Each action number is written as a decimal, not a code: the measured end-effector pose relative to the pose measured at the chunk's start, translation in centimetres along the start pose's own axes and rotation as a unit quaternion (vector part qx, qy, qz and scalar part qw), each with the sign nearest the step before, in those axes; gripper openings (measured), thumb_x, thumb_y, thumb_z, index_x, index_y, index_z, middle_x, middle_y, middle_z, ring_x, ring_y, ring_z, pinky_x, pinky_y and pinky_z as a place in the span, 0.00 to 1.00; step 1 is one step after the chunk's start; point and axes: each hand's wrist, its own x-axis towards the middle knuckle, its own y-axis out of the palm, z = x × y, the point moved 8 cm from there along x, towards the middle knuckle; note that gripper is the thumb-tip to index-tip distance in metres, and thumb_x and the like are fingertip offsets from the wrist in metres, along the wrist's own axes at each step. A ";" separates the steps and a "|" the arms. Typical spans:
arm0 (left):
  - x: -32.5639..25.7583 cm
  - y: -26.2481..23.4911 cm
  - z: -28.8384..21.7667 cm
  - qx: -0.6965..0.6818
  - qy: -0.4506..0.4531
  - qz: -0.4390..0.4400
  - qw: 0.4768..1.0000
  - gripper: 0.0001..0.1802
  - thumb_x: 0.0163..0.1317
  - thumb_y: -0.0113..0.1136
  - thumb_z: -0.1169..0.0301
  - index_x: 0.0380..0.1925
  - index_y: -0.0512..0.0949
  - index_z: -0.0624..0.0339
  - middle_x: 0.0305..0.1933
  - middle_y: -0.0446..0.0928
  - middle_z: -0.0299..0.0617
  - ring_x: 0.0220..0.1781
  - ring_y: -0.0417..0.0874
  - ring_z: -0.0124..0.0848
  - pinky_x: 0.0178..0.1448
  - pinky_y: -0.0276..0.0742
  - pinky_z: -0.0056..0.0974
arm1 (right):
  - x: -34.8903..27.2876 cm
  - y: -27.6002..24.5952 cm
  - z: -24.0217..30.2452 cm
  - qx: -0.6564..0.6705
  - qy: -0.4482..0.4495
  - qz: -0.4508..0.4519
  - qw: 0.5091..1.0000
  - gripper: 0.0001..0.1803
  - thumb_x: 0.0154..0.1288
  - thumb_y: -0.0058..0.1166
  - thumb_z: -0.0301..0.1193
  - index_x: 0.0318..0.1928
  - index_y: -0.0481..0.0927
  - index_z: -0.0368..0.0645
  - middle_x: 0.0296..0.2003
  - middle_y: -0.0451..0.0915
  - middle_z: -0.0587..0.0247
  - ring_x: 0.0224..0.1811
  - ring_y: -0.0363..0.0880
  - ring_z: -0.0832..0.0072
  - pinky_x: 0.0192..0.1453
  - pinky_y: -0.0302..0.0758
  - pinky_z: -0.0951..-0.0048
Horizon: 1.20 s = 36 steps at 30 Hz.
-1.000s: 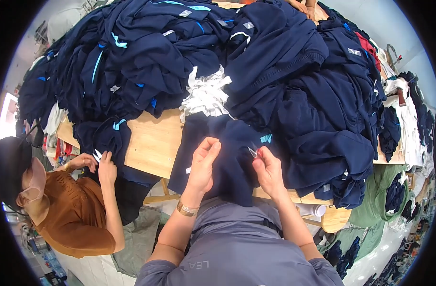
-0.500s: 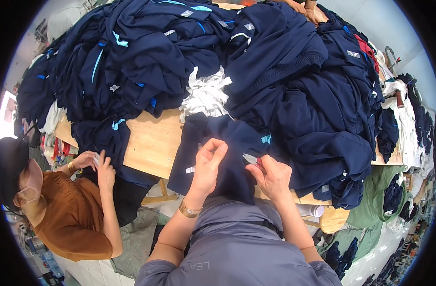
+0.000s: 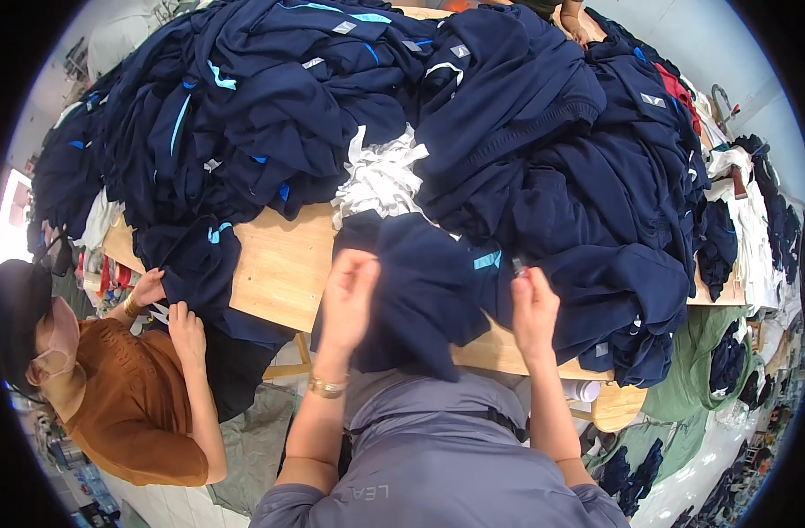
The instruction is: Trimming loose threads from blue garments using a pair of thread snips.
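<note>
A navy garment [image 3: 424, 290] lies bunched over the table's near edge in front of me, with a light-blue tape [image 3: 487, 260] at its right. My left hand [image 3: 350, 290] is at the garment's left side, fingers curled onto the cloth and smeared by motion. To the right, my right hand [image 3: 534, 312] is closed around small thread snips [image 3: 519, 267]. Only a bit of metal and red shows above its fingers. Blur hides the blades, and they look apart from the cloth.
Large navy garment piles [image 3: 270, 106] cover the wooden table [image 3: 279, 255]. White strips [image 3: 380, 176] lie heaped mid-table. At left, a co-worker in a brown shirt [image 3: 139, 405] handles navy cloth and white-looking scissors. Another person's hand [image 3: 574, 26] rests at the far edge.
My hands have moved apart: the left one leftward, the right one rightward with the snips. The garment has shifted and folded, baring table wood at its right. The co-worker's hands have lowered to the cloth.
</note>
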 end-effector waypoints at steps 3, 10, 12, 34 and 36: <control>0.6 -7.0 -0.3 0.277 -0.034 -0.124 0.952 0.05 0.63 0.53 0.72 0.32 0.72 0.62 0.31 0.73 0.41 0.35 0.72 0.28 0.43 0.68 0.32 | 0.0 -1.1 -4.5 0.159 0.105 0.002 0.982 0.18 0.72 0.39 0.42 0.28 0.64 0.45 0.15 0.58 0.76 0.14 0.59 0.88 0.17 0.58 0.84; 0.1 -3.1 -1.8 0.372 0.056 0.014 0.926 0.20 0.49 0.67 0.66 0.42 0.75 0.61 0.44 0.74 0.51 0.50 0.72 0.45 0.53 0.69 0.42 | -1.6 4.1 -8.2 0.185 0.199 0.076 0.959 0.14 0.62 0.56 0.29 0.28 0.63 0.44 0.20 0.69 0.70 0.20 0.74 0.82 0.21 0.69 0.83; 0.0 -0.9 -1.9 0.439 0.124 0.024 0.890 0.19 0.49 0.67 0.63 0.39 0.75 0.60 0.41 0.76 0.48 0.47 0.75 0.44 0.51 0.70 0.42 | -2.3 6.6 -7.9 0.200 0.204 0.124 0.950 0.14 0.62 0.56 0.28 0.28 0.61 0.44 0.21 0.70 0.68 0.21 0.75 0.81 0.22 0.71 0.81; 1.7 0.5 -3.6 0.253 0.067 -0.096 0.960 0.14 0.54 0.66 0.64 0.30 0.74 0.61 0.26 0.74 0.40 0.26 0.73 0.27 0.33 0.71 0.31 | 2.4 5.8 4.8 0.371 0.056 0.202 0.905 0.18 0.62 0.55 0.25 0.24 0.57 0.49 0.22 0.56 0.80 0.25 0.52 0.90 0.28 0.51 0.85; 0.7 1.4 -2.7 0.196 0.010 -0.046 0.980 0.12 0.58 0.62 0.65 0.26 0.75 0.62 0.21 0.73 0.34 0.22 0.71 0.20 0.29 0.69 0.27 | 2.2 5.5 4.8 0.363 0.059 0.210 0.906 0.18 0.61 0.55 0.25 0.24 0.58 0.49 0.22 0.56 0.79 0.25 0.52 0.90 0.29 0.51 0.84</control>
